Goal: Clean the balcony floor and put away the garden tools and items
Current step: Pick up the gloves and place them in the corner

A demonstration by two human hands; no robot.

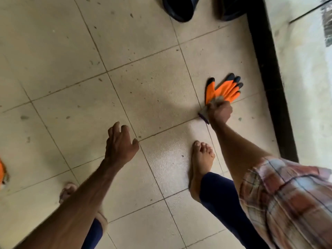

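Note:
My right hand (pixel 219 112) grips an orange garden glove (pixel 223 89) by its grey cuff, the glove's black fingertips pointing away from me, just above the beige tiled floor (pixel 143 83). My left hand (pixel 120 142) hangs over the floor in the middle of the view with loosely spread fingers and holds nothing. My bare right foot (pixel 200 162) stands on the tiles between the two arms. The floor carries scattered dark specks of dirt.
Two dark round pots (pixel 180 8) stand at the top edge. A black frame (pixel 269 83) runs along the right with glass beyond it. Another orange item (pixel 2 170) shows at the far left edge. My left foot (pixel 67 192) is partly hidden under my forearm.

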